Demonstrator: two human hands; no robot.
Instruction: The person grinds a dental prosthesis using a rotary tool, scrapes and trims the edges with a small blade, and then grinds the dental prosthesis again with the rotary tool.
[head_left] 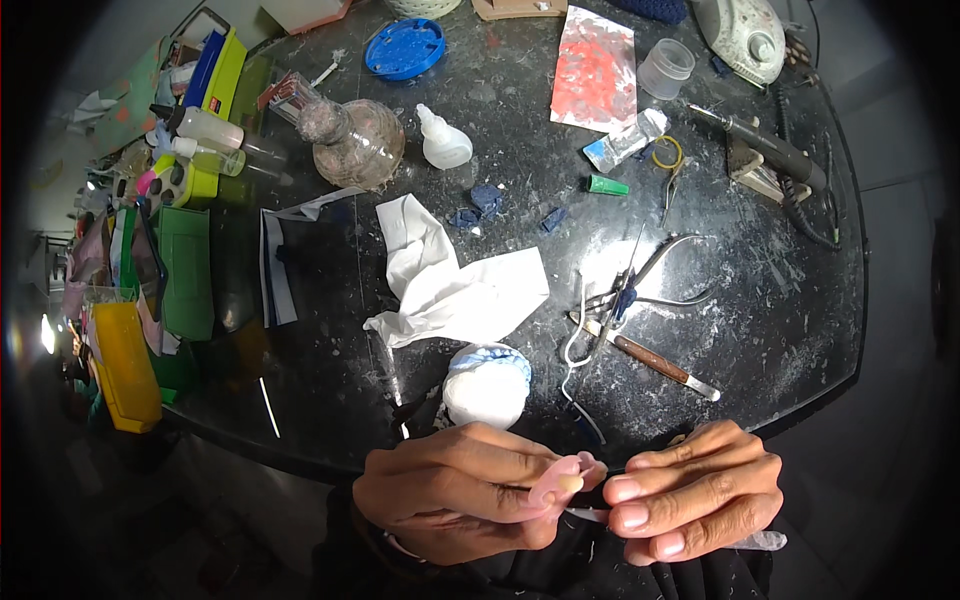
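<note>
My left hand [460, 490] pinches a pink denture plate [545, 495] with a pale tooth on it, close to the table's front edge. My right hand [700, 495] is closed round a slim tool [765, 541]. The tool's narrow tip [588, 515] points at the plate; whether it touches cannot be made out. Its pale end sticks out past my right fingers, and its middle is hidden. Just beyond my left hand sits a rounded white plaster lump [487, 390] with a blue patch on top.
A crumpled white cloth [460, 275] lies mid-table. To its right are pliers [660, 280], a wooden-handled knife [660, 362] and a bent white wire [572, 360]. A glass burner [358, 140], a dropper bottle [443, 138] and a corded handpiece [775, 150] stand farther back. Coloured bins [185, 275] line the left.
</note>
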